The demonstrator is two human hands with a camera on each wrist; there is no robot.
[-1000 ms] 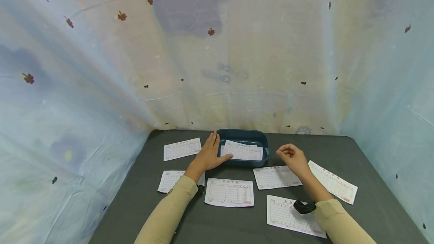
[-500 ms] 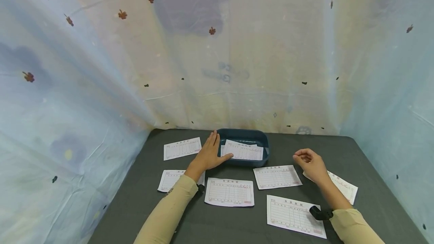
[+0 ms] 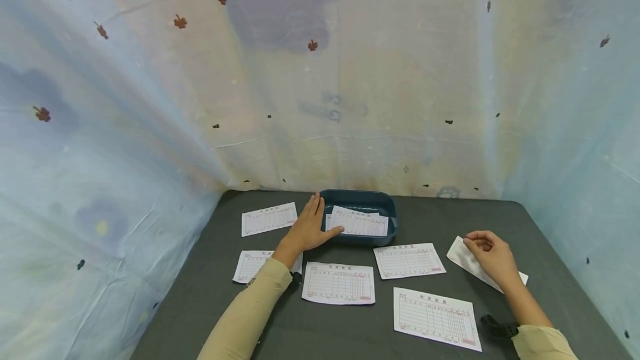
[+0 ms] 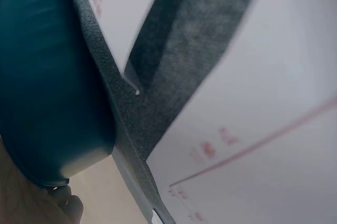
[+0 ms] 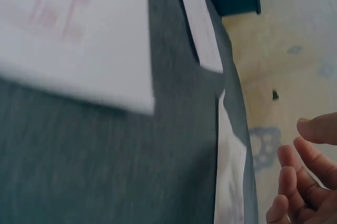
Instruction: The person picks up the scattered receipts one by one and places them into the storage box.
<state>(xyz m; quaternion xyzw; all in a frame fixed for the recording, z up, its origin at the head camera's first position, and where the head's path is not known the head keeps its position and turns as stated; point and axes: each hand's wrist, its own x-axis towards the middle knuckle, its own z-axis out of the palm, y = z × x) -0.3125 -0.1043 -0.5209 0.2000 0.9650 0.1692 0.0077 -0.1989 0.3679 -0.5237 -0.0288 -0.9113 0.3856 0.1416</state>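
Observation:
My left hand (image 3: 307, 229) rests at the left side of a dark teal plastic tub (image 3: 357, 200), fingers straight and thumb stretched along its near rim. Inside the tub lie printed paper forms (image 3: 360, 223). Over at the right, my right hand (image 3: 495, 260) hovers above another printed form (image 3: 459, 251), covering much of it. The right wrist view shows the thumb and bent fingers (image 5: 310, 161) apart with nothing between them, near that form's raised edge. In the left wrist view, the tub's wall (image 4: 52, 77) fills the left side and fingertips show below its rim.
More forms lie spread on the dark grey table (image 3: 320, 329): one at the upper left (image 3: 269, 220), one partly under the left forearm (image 3: 250, 265), one in the middle (image 3: 338, 284), and several to the right (image 3: 436, 315). A patterned curtain (image 3: 320, 99) surrounds the table.
My right hand has moved right and toward me, from beside the tub to above the rightmost form. My left hand has stayed at the tub.

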